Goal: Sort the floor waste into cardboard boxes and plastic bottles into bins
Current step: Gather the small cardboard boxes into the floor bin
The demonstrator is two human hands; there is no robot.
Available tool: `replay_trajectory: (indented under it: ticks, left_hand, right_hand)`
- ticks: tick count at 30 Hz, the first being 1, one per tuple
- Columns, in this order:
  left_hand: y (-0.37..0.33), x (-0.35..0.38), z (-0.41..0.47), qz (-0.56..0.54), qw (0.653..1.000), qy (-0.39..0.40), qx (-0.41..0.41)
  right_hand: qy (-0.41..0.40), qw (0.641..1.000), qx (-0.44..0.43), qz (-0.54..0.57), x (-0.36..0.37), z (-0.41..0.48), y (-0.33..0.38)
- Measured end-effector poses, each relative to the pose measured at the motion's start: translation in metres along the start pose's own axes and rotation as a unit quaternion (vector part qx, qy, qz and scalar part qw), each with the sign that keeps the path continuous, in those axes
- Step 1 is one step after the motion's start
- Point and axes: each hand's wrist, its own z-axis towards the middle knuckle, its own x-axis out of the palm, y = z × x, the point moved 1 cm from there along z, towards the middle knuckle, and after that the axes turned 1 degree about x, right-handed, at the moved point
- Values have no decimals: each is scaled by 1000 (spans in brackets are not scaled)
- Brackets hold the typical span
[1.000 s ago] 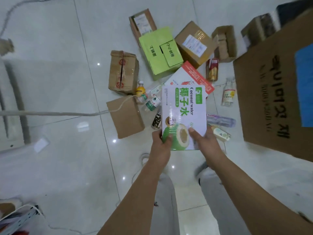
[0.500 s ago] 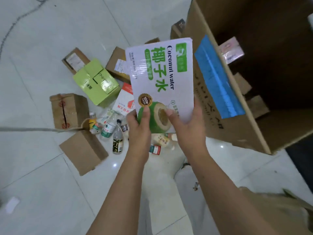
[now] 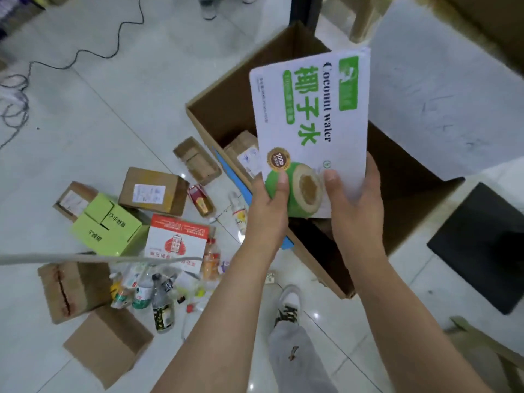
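In the head view, the left hand and right hand are pinching the bottom of the coconut water box over the big cardboard bin. Held so low, it could be tipping, hitting the rim and dropping by the bottles.

The left hand and right hand were bare, forearms too. Grey trousers met a white shoe with dark laces.

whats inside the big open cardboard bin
A brown labelled box lies against one wall of the big cardboard bin. The held coconut water box covers the middle; the rest is too dark.
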Motion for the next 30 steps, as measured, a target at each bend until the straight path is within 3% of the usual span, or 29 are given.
replay_trajectory:
  ticks: [4, 7, 10, 14, 20, 24, 30]
  left_hand:
    - [18, 39, 11, 95, 993, 57, 29]
    - [29, 63, 19, 222, 964, 137, 47]
    - [39, 82, 19, 274, 944, 184, 6]
    - [49, 91, 17, 241, 956, 162, -31]
    - [52, 70, 9, 107, 985, 126, -53]
    - [58, 38, 5, 31, 991, 105, -73]
    - [75, -47, -12, -16, 993, 63, -104]
  right_hand:
    - [-56, 990, 128, 29, -27, -5, -61]
    - [-81, 970, 229, 7, -33, -12, -89]
    - [-80, 965, 242, -65, -31, -15, -91]
    - [-88, 966, 236, -67, -23, -11, -81]
    - [-64, 971, 224, -59, -6, -11, -73]
    - [-36, 970, 242, -9, 15, -21, -61]
    - [25, 982, 183, -29, 66, -64, -63]
